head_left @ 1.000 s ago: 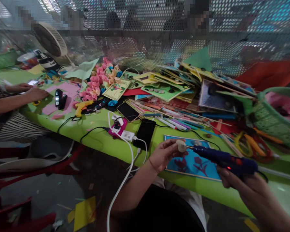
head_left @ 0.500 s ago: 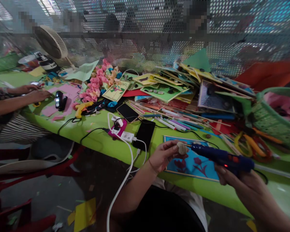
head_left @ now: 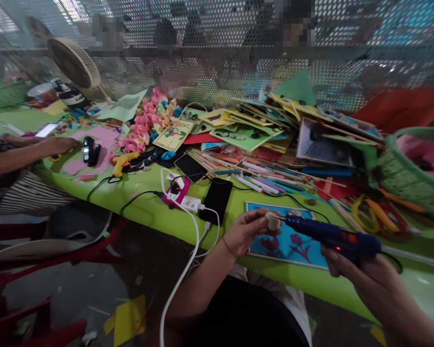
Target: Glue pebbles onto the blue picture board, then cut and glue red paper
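Pinched in the fingers of my left hand (head_left: 246, 231) is a small pale, roundish pebble (head_left: 273, 221). My right hand (head_left: 365, 272) grips a dark blue hot glue gun (head_left: 332, 234), with a red light glowing on its body. The gun's metal nozzle points left and meets the pebble's right side; whether they touch, I cannot tell for sure. Below both hands lies a blue picture card (head_left: 305, 256) with dark red tulips and a pale wooden frame. My left hand hides part of its left side, and the gun covers its right part.
A purple power adapter (head_left: 175, 193) and black phone (head_left: 216, 201) sit left of the card, with white cables hanging over the edge. Behind are markers (head_left: 260, 184), stacked cards (head_left: 238, 137) and a green basket (head_left: 412, 168). A co-worker's hand (head_left: 60, 145) rests near pink paper at left.
The pebble has turned slightly in my left fingers against the nozzle. My right hand stays nearly still. At far left, the co-worker's lit phone now shows more clearly.
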A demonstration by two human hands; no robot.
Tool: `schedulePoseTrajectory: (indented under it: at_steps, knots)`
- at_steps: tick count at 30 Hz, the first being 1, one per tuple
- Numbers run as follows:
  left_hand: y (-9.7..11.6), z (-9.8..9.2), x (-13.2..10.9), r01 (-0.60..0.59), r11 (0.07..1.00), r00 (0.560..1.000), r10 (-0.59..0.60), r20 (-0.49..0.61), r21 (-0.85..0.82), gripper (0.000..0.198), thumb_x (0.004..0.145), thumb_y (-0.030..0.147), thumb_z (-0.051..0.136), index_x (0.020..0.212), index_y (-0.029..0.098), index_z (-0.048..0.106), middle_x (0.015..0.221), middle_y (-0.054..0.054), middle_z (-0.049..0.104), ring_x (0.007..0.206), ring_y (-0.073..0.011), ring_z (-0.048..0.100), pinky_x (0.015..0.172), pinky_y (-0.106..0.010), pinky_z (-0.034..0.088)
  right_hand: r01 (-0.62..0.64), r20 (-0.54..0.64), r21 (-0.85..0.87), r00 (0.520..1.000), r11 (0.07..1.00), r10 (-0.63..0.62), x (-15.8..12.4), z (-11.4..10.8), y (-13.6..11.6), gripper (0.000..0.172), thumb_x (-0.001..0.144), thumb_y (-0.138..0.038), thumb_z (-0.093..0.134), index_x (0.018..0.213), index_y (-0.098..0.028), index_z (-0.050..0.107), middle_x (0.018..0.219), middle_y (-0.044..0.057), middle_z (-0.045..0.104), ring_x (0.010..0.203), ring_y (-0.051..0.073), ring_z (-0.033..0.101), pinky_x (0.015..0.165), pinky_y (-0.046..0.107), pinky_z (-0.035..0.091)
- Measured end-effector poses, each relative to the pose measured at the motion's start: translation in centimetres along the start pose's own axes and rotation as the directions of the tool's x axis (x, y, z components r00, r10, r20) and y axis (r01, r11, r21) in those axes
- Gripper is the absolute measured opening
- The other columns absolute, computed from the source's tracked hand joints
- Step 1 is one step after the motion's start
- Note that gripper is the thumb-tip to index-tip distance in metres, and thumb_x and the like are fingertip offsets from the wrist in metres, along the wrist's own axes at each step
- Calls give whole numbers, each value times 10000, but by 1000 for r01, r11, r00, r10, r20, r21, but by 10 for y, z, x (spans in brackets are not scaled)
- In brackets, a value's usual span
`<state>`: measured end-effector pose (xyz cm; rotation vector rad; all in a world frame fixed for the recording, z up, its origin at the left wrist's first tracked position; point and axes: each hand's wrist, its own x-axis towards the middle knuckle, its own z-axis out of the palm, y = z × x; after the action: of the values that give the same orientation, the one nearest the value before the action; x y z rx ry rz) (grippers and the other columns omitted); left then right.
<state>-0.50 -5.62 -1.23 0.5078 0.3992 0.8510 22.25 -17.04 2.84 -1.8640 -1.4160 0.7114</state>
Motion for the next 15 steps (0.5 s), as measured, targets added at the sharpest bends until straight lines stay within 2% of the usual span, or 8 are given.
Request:
schedulePoseTrajectory:
  at_steps: [5,10,15]
  knots:
    - [4,3,0,8,1000,999,-9,-38,-19,459,649,407,951,974,126,792,905,-85,759,780,-189,710,792,-334,562,35,12,-14,999,999,-35,-4,-3,-3,495,831,-617,666,554,-212,600,552,14,573,519,160,527,499,253,434]
    - [7,4,-2,23,999,999,-24,-33,-46,499,641,393,961,1016,114,785,886,-84,764,800,-190,726,763,-296,565,46,15,15,999,999,-46,-7,-1,-7,413,809,-601,698,666,-219,633,546,-7,557,506,158,505,475,248,415]
    - [7,4,-2,30,999,999,-31,-28,-43,490,657,398,951,1021,123,773,875,-82,765,767,-203,744,769,-310,563,-7,-15,-5,1000,1000,7,-6,-2,-3,496,805,-644,676,574,-217,574,550,13,568,525,168,530,494,257,442]
